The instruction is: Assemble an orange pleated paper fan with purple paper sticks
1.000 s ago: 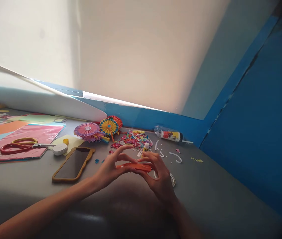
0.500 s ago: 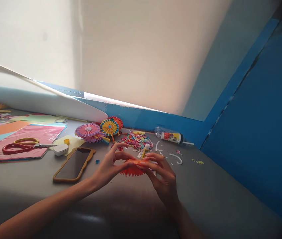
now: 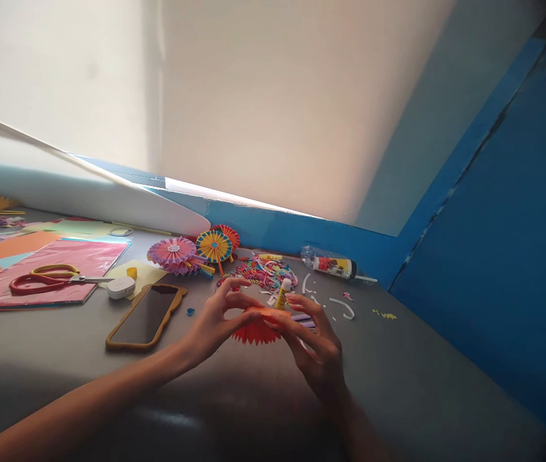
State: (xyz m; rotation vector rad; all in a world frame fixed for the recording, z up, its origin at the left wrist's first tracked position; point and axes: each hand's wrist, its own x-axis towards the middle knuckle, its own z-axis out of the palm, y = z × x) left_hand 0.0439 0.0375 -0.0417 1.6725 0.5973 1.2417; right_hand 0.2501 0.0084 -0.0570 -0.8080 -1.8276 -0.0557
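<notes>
A red-orange pleated paper piece (image 3: 256,332) with a zigzag edge hangs between my hands above the grey table. My left hand (image 3: 227,314) pinches its left side between thumb and fingers. On the right, my right hand (image 3: 315,337) grips the other side, with thumb and fingertips on the orange upper part and the index finger raised. Just behind the paper stands a yellow glue stick (image 3: 283,295) with a white top. Purple strips (image 3: 304,319) show partly behind my right fingers.
A phone (image 3: 145,319) in a brown case, a white case (image 3: 120,288) and red-yellow scissors (image 3: 44,280) lie left. Paper rosettes (image 3: 213,246), paper scraps (image 3: 263,271) and a bottle (image 3: 329,264) lie behind, near the blue wall (image 3: 503,224).
The fingers of my right hand have spread and lifted slightly, so more of the paper's orange upper part and the purple strips show. The view has shifted slightly.
</notes>
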